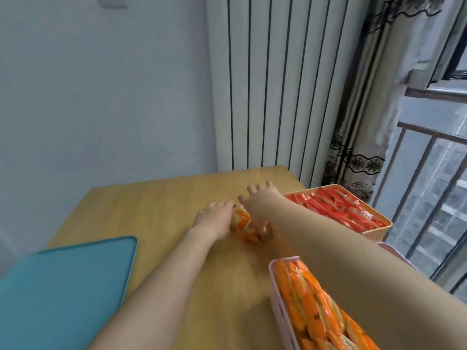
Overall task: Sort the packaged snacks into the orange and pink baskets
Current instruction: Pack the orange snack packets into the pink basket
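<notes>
orange snack packs (243, 224) sit between left hand (214, 218) and right hand (257, 205), fingers (252, 189) spread apart; slippery packs could slip out.

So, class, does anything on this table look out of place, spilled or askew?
One thing: a small bunch of orange packets lies loose on the table between the left hand and right hand, outside both baskets. Packets in the pink basket and orange basket lie in tidy rows.

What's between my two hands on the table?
In the head view, orange snack packets lie between the left hand and the right hand.
</notes>
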Motion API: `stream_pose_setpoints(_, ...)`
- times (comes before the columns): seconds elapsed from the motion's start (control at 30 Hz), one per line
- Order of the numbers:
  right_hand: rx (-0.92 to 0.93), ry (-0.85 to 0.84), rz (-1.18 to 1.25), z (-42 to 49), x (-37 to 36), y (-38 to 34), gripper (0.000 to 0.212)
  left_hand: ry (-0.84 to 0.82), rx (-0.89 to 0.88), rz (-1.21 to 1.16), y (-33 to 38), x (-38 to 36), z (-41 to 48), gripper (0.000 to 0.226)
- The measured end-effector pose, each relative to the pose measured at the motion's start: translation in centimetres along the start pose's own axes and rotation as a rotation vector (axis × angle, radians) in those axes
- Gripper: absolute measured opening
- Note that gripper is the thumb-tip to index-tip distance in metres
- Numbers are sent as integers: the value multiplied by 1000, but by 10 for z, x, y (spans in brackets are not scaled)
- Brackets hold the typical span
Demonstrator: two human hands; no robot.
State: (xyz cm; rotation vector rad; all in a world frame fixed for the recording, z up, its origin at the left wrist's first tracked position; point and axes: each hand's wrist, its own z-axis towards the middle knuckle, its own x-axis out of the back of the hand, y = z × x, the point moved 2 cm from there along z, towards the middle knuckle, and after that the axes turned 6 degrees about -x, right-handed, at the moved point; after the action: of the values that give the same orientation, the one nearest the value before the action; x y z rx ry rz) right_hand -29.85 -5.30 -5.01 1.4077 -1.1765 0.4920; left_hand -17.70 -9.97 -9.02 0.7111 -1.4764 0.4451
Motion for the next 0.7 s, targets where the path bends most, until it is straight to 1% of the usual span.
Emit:
stream_pose_setpoints(0.07,-28,-77,-40,20,-4,-4,111,-112,-1,7,-9,-10,22,75)
stream_pose_setpoints(0.13,-35,-140,-75,34,-6,-8,106,-163,-9,0,-15,-16,37,75)
stream_pose_setpoints(0.27,-2,-206,-63,45,-5,-22,82,-97,-24,18,-26,-18,41,55)
stream_pose_setpoints(0.33,40,-175,-19,45,-3,-30,84,-135,32,-1,-36,-16,35,51)
stream_pose_setpoints(0.4,80,-148,62,44,-2,-36,97,-176,107,-36,-49,-14,26,50)
stream_pose_setpoints(0.43,105,-141,113,43,-2,-39,99,-203,138,-60,-55,-12,21,46)
stream_pose_setpoints(0.5,156,-103,207,39,-1,-46,95,-266,185,-162,-64,-11,7,41)
stream_pose_setpoints(0.57,194,-64,292,33,-1,-52,89,-288,196,-320,-71,-11,-11,40)
stream_pose_setpoints(0.6,206,-51,331,30,-2,-53,87,-292,196,-394,-71,-11,-20,35)
stream_pose_setpoints(0.63,216,-36,376,24,1,-54,84,-287,202,-469,-71,-8,-32,28)
stream_pose_setpoints(0.7,233,10,486,7,11,-49,76,-222,210,-683,-62,1,-54,15)
